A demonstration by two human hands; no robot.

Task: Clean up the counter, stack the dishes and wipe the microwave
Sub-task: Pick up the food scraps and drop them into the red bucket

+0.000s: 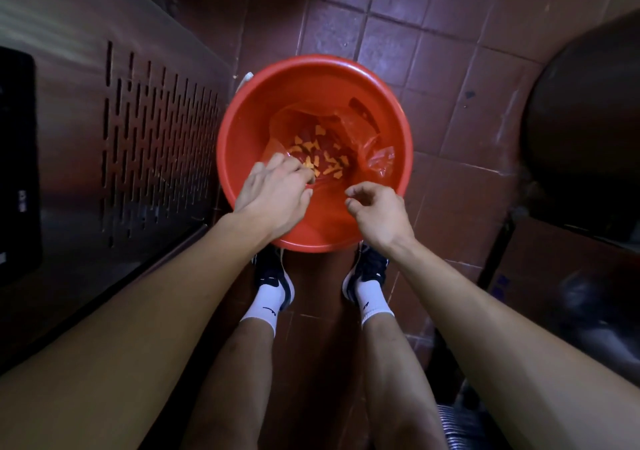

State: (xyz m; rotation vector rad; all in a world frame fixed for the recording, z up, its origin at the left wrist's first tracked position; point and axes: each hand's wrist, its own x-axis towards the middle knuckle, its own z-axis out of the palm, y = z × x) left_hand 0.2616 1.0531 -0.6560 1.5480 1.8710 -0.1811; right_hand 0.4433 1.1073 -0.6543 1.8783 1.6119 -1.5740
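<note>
— What are the hands doing?
— Both reach over the red bucket [313, 75]. The left hand [273, 195] has its fingers bent by the clear bag [363, 144]; I cannot tell if it grips it. The right hand [379, 209] is loosely curled, holding nothing.
— Where's the bucket?
— On the tiled floor [450, 68], by the shoes [275, 273]. Orange scraps [325, 162] lie inside.

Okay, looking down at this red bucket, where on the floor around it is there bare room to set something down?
Bare tile lies beyond the red bucket, and to its right, short of the dark round object. It is crowded on the left, where the vented metal panel stands close, and in front, where both shoes flank the rim.
</note>
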